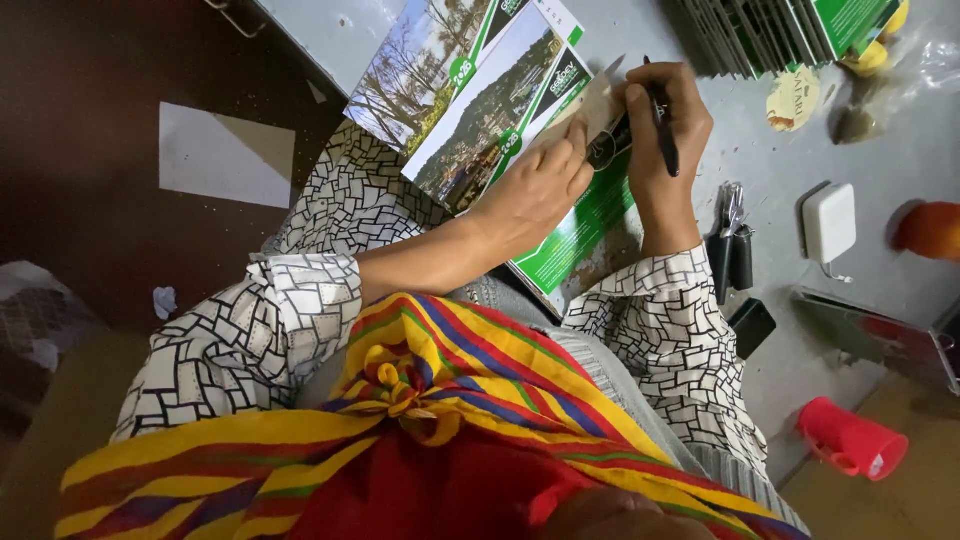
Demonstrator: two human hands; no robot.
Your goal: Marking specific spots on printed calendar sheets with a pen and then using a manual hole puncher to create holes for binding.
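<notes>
Head view: your left hand (pixel 535 190) lies on the stack of printed cards (pixel 480 110), fingers curled and pinching a small beige card piece (pixel 597 105) against a dark round thing (pixel 603 152) that's too hidden to make out. Your right hand (pixel 665 125) is clenched round a black pen (pixel 663 125), tip up near the top edge of that beige piece; the 2 hands are touching, or just about, at the fingertips. The cards show landscape photos w/ green and white borders; they're fanned at a slant across the near corner of the grey table (pixel 780 190), and a green sheet (pixel 580 225) sits under your wrists.

Right of your right forearm, on the table: black-handled pliers (pixel 730 245), a white square adapter (pixel 829 222) w/ a thin lead, a small black block (pixel 752 326). Further right an orange thing (pixel 930 230), partly cut off. Top edge: a row of more cards stood on end (pixel 770 35). Lower right, off the table, a red plastic cup (pixel 850 438) lies on its side. Left, on the dark floor, a white paper sheet (pixel 225 155). Striped cloth (pixel 440 400) fills the lap area.
</notes>
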